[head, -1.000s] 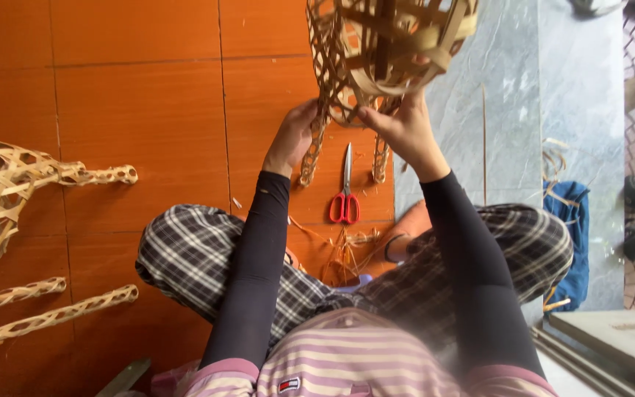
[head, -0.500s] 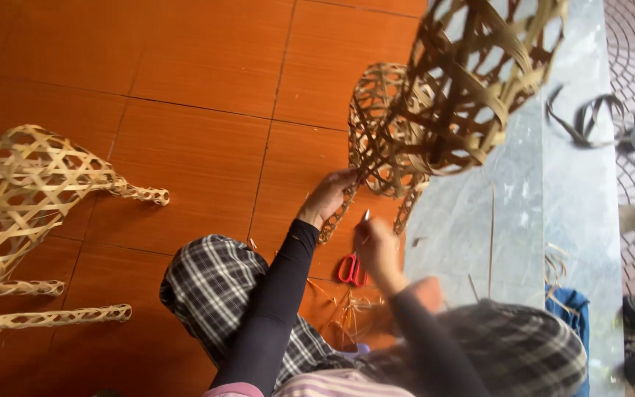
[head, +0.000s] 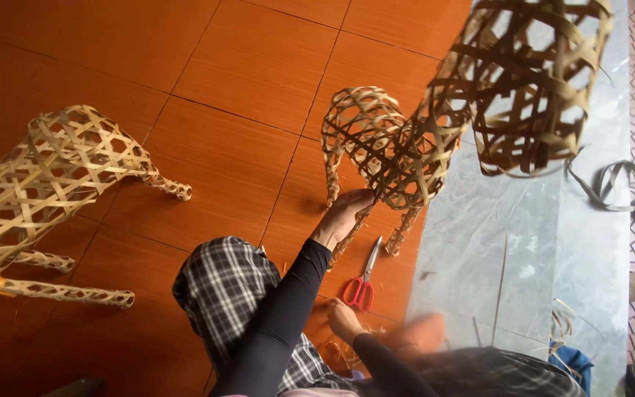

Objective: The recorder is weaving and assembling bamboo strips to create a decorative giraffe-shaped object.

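The left hand (head: 343, 215) is closed around a leg of the woven bamboo animal frame (head: 435, 125), which stands on the orange tiled floor (head: 244, 81) far of the person. The right hand (head: 343, 321) hangs low near the knees; its grip cannot be determined. Red scissors (head: 361, 283) lie between the hands. A second woven frame (head: 45, 198) lies at left.
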